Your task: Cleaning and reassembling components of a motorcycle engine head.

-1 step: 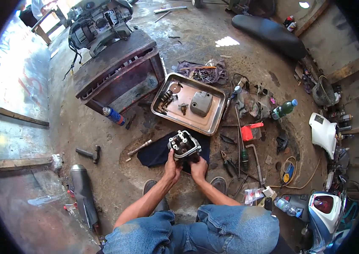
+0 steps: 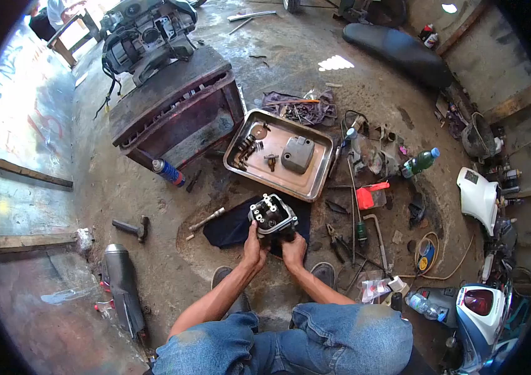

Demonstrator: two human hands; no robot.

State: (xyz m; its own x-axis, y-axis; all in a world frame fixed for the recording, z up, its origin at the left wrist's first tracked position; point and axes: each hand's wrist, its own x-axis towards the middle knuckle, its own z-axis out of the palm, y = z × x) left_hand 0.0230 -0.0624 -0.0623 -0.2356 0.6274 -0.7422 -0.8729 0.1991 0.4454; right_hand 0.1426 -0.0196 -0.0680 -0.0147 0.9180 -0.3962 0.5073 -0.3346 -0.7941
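Observation:
My left hand [image 2: 253, 250] is closed on the left side of a metal engine cylinder head [image 2: 272, 215], its thumb along the side. My right hand [image 2: 293, 249] grips the same part from the lower right, with its fingertips partly hidden underneath. The cylinder head is over a dark cloth [image 2: 228, 228] on the floor. Just beyond it lies a metal tray [image 2: 306, 184] holding a grey cover [image 2: 298, 153], a round disc and several small dark and brass-coloured parts.
An engine [image 2: 146, 37] rests on a dark bench [image 2: 178, 112]. A spray can [image 2: 168, 172], hammer [image 2: 131, 228], exhaust muffler [image 2: 121, 287], pliers [image 2: 334, 240], red container [image 2: 370, 195] and bottle [image 2: 420, 162] lie or stand around. White scooter panels [image 2: 475, 200] line the right wall.

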